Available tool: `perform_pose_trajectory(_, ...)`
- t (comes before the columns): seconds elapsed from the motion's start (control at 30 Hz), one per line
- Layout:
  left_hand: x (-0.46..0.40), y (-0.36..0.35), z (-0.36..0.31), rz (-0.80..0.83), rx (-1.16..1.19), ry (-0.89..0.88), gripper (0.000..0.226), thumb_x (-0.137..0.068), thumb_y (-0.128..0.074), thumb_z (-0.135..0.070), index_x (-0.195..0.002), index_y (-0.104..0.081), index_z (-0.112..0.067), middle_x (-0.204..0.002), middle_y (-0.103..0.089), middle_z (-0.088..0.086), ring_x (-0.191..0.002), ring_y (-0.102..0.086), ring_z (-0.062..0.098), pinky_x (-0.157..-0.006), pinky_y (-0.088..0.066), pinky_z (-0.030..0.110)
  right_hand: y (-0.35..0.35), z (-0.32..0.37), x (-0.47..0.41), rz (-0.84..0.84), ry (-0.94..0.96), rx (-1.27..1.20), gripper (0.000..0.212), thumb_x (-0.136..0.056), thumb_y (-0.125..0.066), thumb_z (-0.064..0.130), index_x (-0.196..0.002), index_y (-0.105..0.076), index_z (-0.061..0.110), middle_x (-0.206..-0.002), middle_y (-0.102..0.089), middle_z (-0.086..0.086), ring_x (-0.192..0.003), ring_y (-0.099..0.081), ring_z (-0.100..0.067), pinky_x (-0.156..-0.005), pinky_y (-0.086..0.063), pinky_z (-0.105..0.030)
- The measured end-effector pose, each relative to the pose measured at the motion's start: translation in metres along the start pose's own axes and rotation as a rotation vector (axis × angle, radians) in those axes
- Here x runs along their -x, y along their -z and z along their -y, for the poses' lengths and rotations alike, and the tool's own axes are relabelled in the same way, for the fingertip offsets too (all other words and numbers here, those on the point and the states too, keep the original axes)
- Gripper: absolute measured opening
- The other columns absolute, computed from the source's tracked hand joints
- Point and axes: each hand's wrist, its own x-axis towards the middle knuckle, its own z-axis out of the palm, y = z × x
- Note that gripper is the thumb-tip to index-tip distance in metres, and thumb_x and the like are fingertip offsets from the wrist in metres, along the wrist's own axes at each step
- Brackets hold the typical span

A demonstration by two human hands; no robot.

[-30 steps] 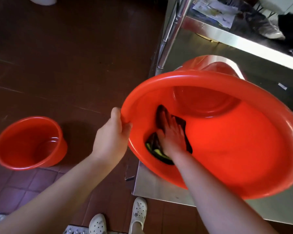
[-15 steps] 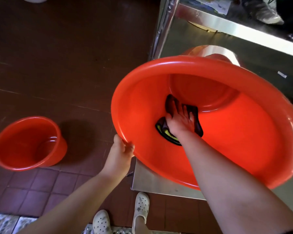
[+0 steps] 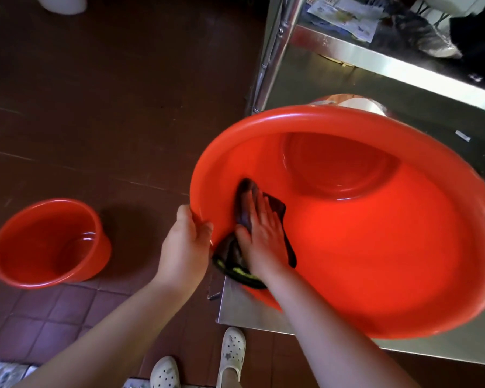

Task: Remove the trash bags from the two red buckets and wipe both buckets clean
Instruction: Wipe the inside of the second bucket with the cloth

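A big red bucket (image 3: 375, 247) is tipped toward me over the steel shelf, its mouth facing the camera. My left hand (image 3: 186, 247) grips its rim at the left edge. My right hand (image 3: 263, 236) lies flat inside against the left wall, fingers straight, pressing a dark cloth (image 3: 235, 261) with a yellow-green edge onto the plastic. The cloth's lower end hangs over the rim. A second red bucket (image 3: 48, 245) stands upright on the floor at the left, with nothing visible in it. No trash bag shows in either bucket.
A steel rack with a low shelf (image 3: 263, 312) and an upper shelf (image 3: 375, 60) holding papers and plastic fills the right. Its leg (image 3: 272, 57) rises near the bucket. My feet in white clogs (image 3: 233, 351) stand on brown floor tiles (image 3: 67, 317).
My right hand slid the cloth from near the bucket's bottom back along the left wall to the rim. My left hand shifted its grip along the rim; the bucket tilted slightly.
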Motion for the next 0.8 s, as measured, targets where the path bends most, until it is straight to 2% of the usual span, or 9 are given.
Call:
perform_pose_trajectory(0.17, 0.000, 0.021, -0.016, -0.038, -0.108, -0.141, 0.014, -0.094, -0.052, -0.025, -0.093, -0.038, -0.024, -0.074, -0.055, -0.006, -0.068, -0.056, 0.017, -0.056, -0.038, 0.033, 0.016, -0.045, -0.046, 0.079, -0.186, 0.031, 0.065, -0.098, -0.034, 0.034, -0.151, 0.004, 0.030, -0.160, 0.003, 0.008, -0.146, -0.008, -0.016, -0.116, -0.014, -0.039)
perform_pose_trajectory(0.3, 0.002, 0.025, -0.013, -0.021, -0.039, -0.219, 0.019, -0.090, -0.057, -0.034, -0.102, -0.042, -0.030, -0.088, -0.064, -0.006, -0.081, -0.064, 0.015, -0.070, -0.052, 0.039, 0.021, -0.077, -0.065, 0.134, -0.261, 0.091, 0.063, -0.099, -0.031, 0.035, -0.150, 0.006, 0.031, -0.160, 0.005, 0.008, -0.146, -0.006, -0.019, -0.117, -0.012, -0.040)
perform_pose_trajectory(0.4, 0.003, 0.016, 0.003, 0.089, 0.188, -0.120, 0.038, -0.087, -0.058, -0.048, -0.114, -0.041, -0.027, -0.102, -0.062, -0.007, -0.090, -0.063, 0.004, -0.077, -0.051, 0.031, 0.015, -0.079, -0.068, 0.125, -0.265, 0.081, 0.064, -0.098, -0.032, 0.035, -0.150, 0.005, 0.032, -0.160, 0.004, 0.010, -0.146, -0.005, -0.017, -0.116, -0.011, -0.041)
perform_pose_trajectory(0.47, 0.006, 0.008, 0.014, 0.235, 0.234, -0.046, 0.046, -0.088, -0.054, -0.052, -0.118, -0.042, -0.019, -0.099, -0.060, -0.011, -0.090, -0.059, -0.007, -0.079, -0.049, 0.029, 0.014, -0.079, -0.069, 0.132, -0.280, 0.084, 0.063, -0.098, -0.031, 0.036, -0.150, 0.005, 0.033, -0.159, 0.005, 0.010, -0.146, -0.003, -0.016, -0.116, -0.009, -0.041)
perform_pose_trajectory(0.53, 0.008, 0.003, 0.021, 0.320, 0.234, -0.021, 0.057, -0.084, -0.046, -0.064, -0.122, -0.042, -0.021, -0.104, -0.058, -0.014, -0.096, -0.055, -0.015, -0.086, -0.047, 0.020, 0.014, -0.076, -0.068, 0.150, -0.294, 0.100, 0.063, -0.099, -0.030, 0.036, -0.151, 0.005, 0.032, -0.160, 0.005, 0.010, -0.147, -0.001, -0.015, -0.117, -0.006, -0.041)
perform_pose_trajectory(0.57, 0.008, 0.001, 0.024, 0.320, 0.217, -0.021, 0.062, -0.079, -0.042, -0.074, -0.120, -0.042, -0.027, -0.105, -0.058, -0.015, -0.097, -0.054, -0.013, -0.085, -0.046, 0.015, 0.015, -0.073, -0.068, 0.157, -0.308, 0.095, 0.062, -0.099, -0.029, 0.036, -0.151, 0.005, 0.032, -0.160, 0.005, 0.009, -0.147, -0.001, -0.016, -0.117, -0.005, -0.041)
perform_pose_trajectory(0.63, 0.008, 0.000, 0.023, 0.299, 0.146, -0.014, 0.053, -0.074, -0.034, -0.082, -0.108, -0.039, -0.042, -0.100, -0.060, -0.013, -0.093, -0.058, -0.003, -0.082, -0.048, 0.022, 0.015, -0.058, -0.062, 0.142, -0.345, 0.057, 0.062, -0.099, -0.028, 0.036, -0.151, 0.005, 0.030, -0.160, 0.003, 0.007, -0.146, -0.003, -0.016, -0.116, -0.005, -0.040)
perform_pose_trajectory(0.7, 0.009, -0.001, 0.016, 0.278, 0.101, -0.031, 0.045, -0.078, -0.031, -0.078, -0.103, -0.039, -0.041, -0.094, -0.061, -0.010, -0.088, -0.060, 0.004, -0.080, -0.049, 0.032, 0.014, -0.035, -0.047, 0.069, -0.342, 0.004, 0.063, -0.099, -0.030, 0.036, -0.151, 0.005, 0.029, -0.160, 0.002, 0.006, -0.146, -0.006, -0.017, -0.116, -0.008, -0.040)
perform_pose_trajectory(0.8, 0.011, -0.005, 0.003, 0.188, 0.022, -0.074, 0.038, -0.087, -0.035, -0.063, -0.106, -0.040, -0.031, -0.085, -0.058, -0.009, -0.084, -0.061, 0.016, -0.071, -0.045, 0.036, 0.010, 0.006, -0.007, -0.048, -0.219, -0.185, 0.066, -0.095, -0.029, 0.041, -0.147, 0.011, 0.031, -0.160, 0.004, 0.006, -0.146, -0.003, -0.013, -0.116, -0.010, -0.039)
